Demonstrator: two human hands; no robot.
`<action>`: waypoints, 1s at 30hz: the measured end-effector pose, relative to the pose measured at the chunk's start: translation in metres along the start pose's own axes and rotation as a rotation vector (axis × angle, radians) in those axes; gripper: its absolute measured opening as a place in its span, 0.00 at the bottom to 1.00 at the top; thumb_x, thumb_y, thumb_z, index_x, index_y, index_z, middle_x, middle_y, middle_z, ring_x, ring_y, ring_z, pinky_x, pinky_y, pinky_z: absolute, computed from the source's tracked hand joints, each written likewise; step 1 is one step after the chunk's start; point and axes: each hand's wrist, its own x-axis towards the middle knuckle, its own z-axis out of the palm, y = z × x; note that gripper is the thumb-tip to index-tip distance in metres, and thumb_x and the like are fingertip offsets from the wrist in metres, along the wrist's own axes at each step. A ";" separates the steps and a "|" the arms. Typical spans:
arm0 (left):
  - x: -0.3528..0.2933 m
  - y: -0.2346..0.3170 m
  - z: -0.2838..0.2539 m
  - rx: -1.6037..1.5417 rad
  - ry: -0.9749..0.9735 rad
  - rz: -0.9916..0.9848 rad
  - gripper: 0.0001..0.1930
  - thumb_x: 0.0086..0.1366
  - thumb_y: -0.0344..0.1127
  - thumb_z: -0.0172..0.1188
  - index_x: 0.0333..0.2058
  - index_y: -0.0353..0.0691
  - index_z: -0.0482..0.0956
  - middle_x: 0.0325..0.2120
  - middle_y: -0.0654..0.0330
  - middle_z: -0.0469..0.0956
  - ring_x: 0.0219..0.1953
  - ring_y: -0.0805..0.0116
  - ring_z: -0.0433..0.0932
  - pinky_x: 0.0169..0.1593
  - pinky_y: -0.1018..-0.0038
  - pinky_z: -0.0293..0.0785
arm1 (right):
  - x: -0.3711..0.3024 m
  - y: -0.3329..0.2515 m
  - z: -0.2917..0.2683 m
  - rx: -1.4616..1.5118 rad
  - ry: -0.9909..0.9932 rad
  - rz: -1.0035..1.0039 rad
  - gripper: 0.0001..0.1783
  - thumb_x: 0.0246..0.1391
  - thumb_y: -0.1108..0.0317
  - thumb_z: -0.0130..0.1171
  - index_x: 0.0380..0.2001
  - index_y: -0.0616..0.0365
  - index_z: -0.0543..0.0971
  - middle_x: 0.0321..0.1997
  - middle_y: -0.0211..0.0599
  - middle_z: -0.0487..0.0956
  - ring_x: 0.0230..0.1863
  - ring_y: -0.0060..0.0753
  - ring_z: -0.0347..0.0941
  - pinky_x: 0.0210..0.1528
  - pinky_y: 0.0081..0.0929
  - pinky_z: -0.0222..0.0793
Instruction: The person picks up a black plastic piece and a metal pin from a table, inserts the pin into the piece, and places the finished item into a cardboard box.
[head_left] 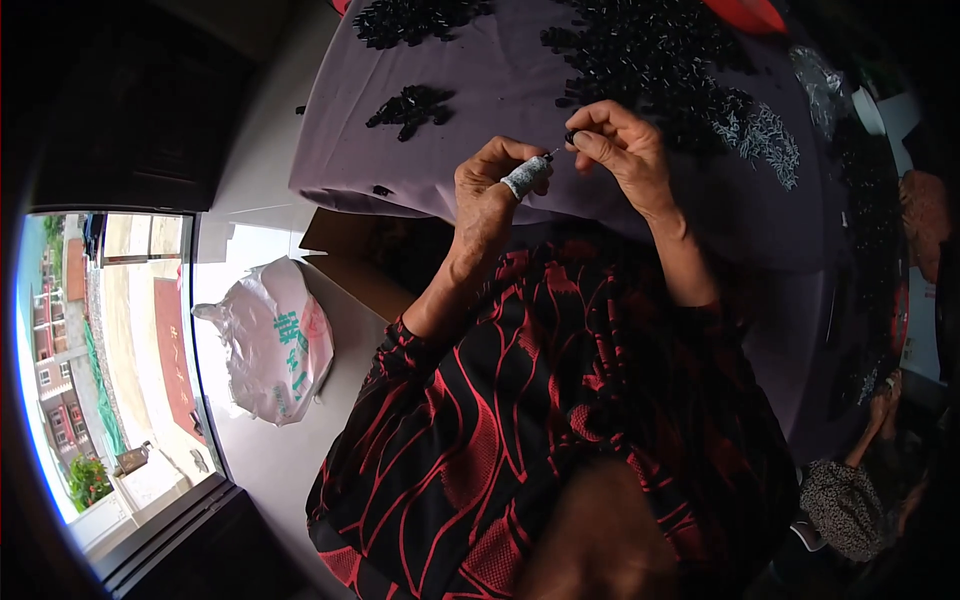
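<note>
Both hands work close together above the near edge of a mauve cloth (500, 90). My left hand (485, 195) is closed in a pinch, its thumb wrapped in a grey-white covering (525, 177). A tiny dark piece (547, 157) shows at its fingertips, with a thin pale sliver beside it; its kind is too small to tell. My right hand (625, 155) pinches a small black piece (571, 136) between thumb and fingers, just to the right of the left fingertips. The two small pieces look slightly apart.
A large heap of small black pieces (640, 55) lies beyond my right hand, with thin silvery pieces (765, 140) beside it. Smaller black piles (410, 110) sit left. A plastic bag (275, 340) lies on the floor near an open cardboard box (360, 285). Another person (845, 510) is lower right.
</note>
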 end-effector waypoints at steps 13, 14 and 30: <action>-0.005 0.009 0.016 0.137 -0.028 -0.068 0.01 0.46 0.23 0.51 0.21 0.34 0.69 0.15 0.64 0.69 0.19 0.80 0.66 0.25 0.86 0.62 | -0.019 -0.011 -0.006 -0.132 -0.035 -0.103 0.05 0.42 0.75 0.48 0.27 0.62 0.69 0.19 0.28 0.69 0.19 0.13 0.64 0.21 0.06 0.61; -0.005 0.010 0.016 0.137 -0.028 -0.068 0.01 0.46 0.23 0.51 0.21 0.34 0.69 0.15 0.64 0.69 0.19 0.80 0.66 0.25 0.86 0.62 | -0.019 -0.010 -0.006 -0.135 -0.046 -0.127 0.05 0.42 0.75 0.48 0.27 0.62 0.69 0.19 0.28 0.69 0.19 0.13 0.64 0.20 0.06 0.61; -0.003 0.009 0.020 0.107 -0.081 -0.157 0.01 0.43 0.22 0.50 0.19 0.32 0.69 0.15 0.61 0.70 0.17 0.79 0.66 0.22 0.85 0.62 | -0.030 -0.017 -0.002 -0.431 0.046 -0.233 0.04 0.39 0.76 0.50 0.24 0.62 0.70 0.20 0.28 0.68 0.23 0.14 0.63 0.25 0.10 0.59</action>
